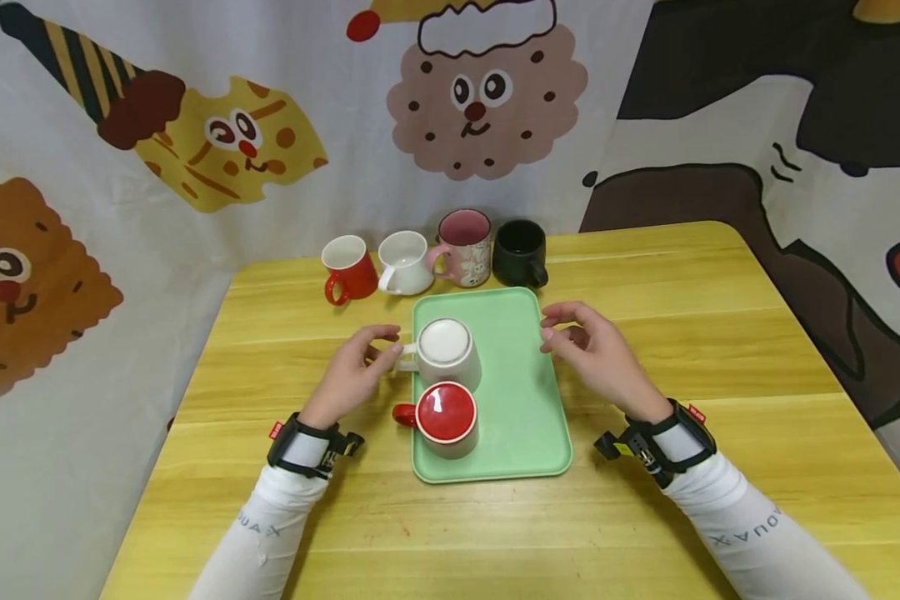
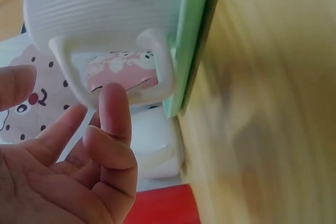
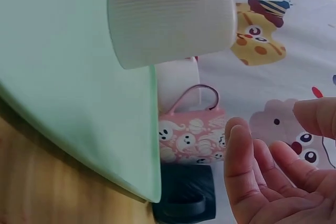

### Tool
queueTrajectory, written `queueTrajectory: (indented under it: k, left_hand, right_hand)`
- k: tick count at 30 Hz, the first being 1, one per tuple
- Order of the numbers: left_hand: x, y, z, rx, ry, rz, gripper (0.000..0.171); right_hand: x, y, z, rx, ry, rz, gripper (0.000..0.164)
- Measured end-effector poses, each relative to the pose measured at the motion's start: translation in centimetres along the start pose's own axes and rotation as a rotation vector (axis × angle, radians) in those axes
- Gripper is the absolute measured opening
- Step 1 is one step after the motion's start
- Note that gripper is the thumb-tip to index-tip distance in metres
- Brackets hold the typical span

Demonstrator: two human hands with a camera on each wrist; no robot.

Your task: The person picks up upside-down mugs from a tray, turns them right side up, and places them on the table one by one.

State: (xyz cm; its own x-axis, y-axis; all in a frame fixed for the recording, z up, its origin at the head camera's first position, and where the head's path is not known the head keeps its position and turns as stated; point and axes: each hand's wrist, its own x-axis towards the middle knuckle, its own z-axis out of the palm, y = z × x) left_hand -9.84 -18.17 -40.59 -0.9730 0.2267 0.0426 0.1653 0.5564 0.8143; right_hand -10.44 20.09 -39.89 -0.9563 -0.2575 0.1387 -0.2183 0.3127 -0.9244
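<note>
A white ribbed mug [image 1: 450,358] stands upside down on a light green tray [image 1: 521,400], its handle pointing left. My left hand [image 1: 352,375] is beside that handle [image 2: 160,66], fingers loosely bent and holding nothing; whether a fingertip touches it I cannot tell. Nearer to me a second upturned mug, with a red base [image 1: 446,412] and red handle, stands on the tray's left side. My right hand [image 1: 596,350] hovers by the tray's right edge, thumb and fingers apart in the right wrist view, with nothing between them.
Behind the tray, several upright mugs form a row: a red mug [image 1: 358,279], a white mug [image 1: 405,275], a pink patterned mug [image 1: 471,258] and a black mug [image 1: 520,250]. Under everything is a wooden table [image 1: 690,333], with a cartoon-printed cloth [image 1: 345,75] hanging behind.
</note>
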Motion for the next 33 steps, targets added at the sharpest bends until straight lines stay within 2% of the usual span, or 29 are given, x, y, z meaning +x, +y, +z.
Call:
queueTrajectory:
  k: [9,18,27,33]
  left_hand:
    - [-0.1,-0.2,1.1,-0.022,-0.063,-0.001,0.039]
    - [0.0,-0.1,1.4,-0.06,-0.088,-0.047,0.033]
    - [0.0,-0.3,1.7,-0.019,-0.126,-0.02,0.028]
    - [-0.1,-0.5,1.9,-0.035,-0.142,-0.016,0.031]
  right_hand:
    - [-0.6,0.6,0.4,0.021,-0.013,0.009,0.032]
    - [-0.6,0.4,0.3,0.036,-0.017,0.004,0.031]
    - [-0.7,0.4,0.2,0.037,-0.019,0.021,0.032]
    - [-0.7,0.3,0.1,0.04,-0.02,0.023,0.032]
